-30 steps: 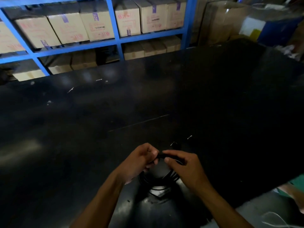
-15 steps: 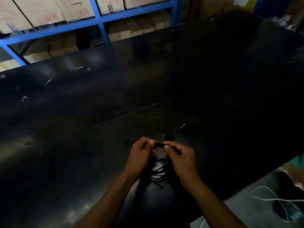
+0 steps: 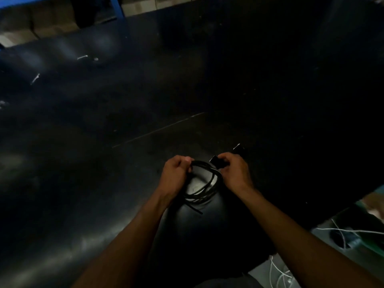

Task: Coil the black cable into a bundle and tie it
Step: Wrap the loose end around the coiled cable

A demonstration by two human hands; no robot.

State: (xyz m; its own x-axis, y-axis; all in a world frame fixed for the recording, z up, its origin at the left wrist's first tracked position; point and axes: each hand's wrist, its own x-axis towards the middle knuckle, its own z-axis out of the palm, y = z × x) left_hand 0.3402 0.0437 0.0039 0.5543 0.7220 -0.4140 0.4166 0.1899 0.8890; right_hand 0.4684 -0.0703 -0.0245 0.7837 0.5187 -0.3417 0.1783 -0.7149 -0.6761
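The black cable point(image 3: 204, 190) hangs in several loose loops over the dark table point(image 3: 145, 104), between my two hands. My left hand point(image 3: 175, 173) is closed around the loops at their upper left. My right hand point(image 3: 233, 172) grips the cable at the upper right, next to a black plug end point(image 3: 214, 159). A second dark plug end point(image 3: 239, 148) lies on the table just beyond my right hand. One loose cable tip point(image 3: 195, 209) sticks out below the loops.
Blue shelving point(image 3: 116, 6) with cardboard boxes point(image 3: 18, 32) stands behind the table's far edge. Small white scraps point(image 3: 82, 57) lie at the far left. The table's near right edge drops to a floor with white wires point(image 3: 349, 231).
My hands have moved apart, spreading the coil wider. The camera has tilted further down, so the shelving has slid almost out of view.
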